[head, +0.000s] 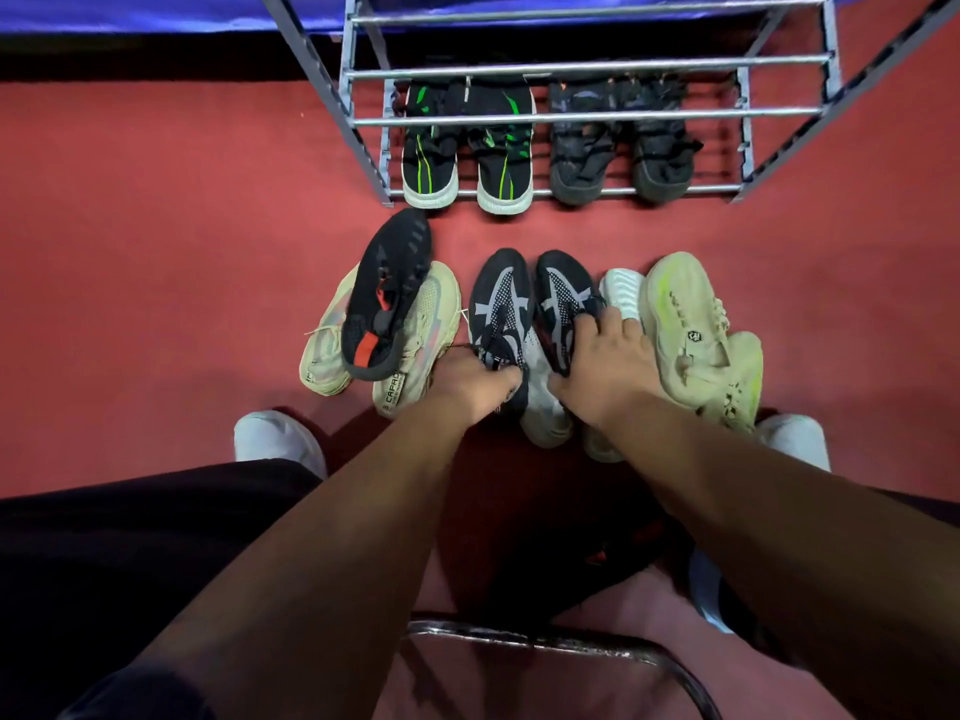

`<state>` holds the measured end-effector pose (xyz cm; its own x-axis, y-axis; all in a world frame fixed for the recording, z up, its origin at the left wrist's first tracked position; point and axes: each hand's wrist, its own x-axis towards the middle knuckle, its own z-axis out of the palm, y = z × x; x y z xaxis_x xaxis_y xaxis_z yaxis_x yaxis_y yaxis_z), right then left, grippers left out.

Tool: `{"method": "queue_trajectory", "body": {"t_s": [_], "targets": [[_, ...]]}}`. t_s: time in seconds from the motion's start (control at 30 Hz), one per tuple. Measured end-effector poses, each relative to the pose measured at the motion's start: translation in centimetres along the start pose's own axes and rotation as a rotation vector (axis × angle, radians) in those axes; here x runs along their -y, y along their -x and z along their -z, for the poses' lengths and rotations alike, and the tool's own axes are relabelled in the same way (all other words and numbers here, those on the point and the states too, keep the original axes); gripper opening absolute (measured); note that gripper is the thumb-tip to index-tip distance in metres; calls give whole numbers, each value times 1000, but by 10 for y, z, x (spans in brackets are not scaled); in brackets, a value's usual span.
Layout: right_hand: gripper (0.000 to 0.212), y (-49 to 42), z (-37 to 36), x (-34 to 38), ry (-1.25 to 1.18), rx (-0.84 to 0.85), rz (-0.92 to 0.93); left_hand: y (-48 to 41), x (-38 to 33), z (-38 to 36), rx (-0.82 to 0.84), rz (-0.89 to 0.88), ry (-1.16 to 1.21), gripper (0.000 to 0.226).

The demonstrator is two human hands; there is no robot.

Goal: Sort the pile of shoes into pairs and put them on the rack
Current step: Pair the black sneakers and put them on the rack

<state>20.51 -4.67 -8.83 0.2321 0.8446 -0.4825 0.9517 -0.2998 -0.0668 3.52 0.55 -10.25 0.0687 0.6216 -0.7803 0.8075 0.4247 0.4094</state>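
Note:
Two matching black-and-grey shoes lie side by side on the red floor. My left hand (475, 379) grips the heel of the left black-and-grey shoe (498, 298). My right hand (605, 363) grips the collar of the right black-and-grey shoe (558, 288). A grey metal rack (571, 118) stands ahead; its bottom shelf holds a black-and-green pair (467, 153) and a dark grey pair (621, 148). To the left a black shoe with red marks (387, 298) lies across a beige pair (415, 335). On the right sit a white shoe (623, 291) and cream shoes with yellow-green marks (691, 319).
A white shoe (545, 413) lies partly under my hands. My own white-shod feet (275, 441) stand on either side of the pile. A dark metal chair frame (545, 641) curves below my arms. A blue cloth (156, 10) hangs at the far wall.

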Motion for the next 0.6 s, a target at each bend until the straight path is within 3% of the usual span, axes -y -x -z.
{"method": "queue_trajectory", "body": {"t_s": [0.1,0.13,0.3,0.6], "targets": [[119,-17,-9,-5,24,173,-60,-1,-8,-13,27,22,-319,115],[127,-21,-12,-7,16,206,-59,-2,-8,-17,37,16,-387,120],[136,-31,-31,-10,-20,202,-98,-14,4,-34,-110,28,-310,119],[135,-31,-30,-11,-201,215,-180,-15,3,-30,-135,39,-121,105]]}}
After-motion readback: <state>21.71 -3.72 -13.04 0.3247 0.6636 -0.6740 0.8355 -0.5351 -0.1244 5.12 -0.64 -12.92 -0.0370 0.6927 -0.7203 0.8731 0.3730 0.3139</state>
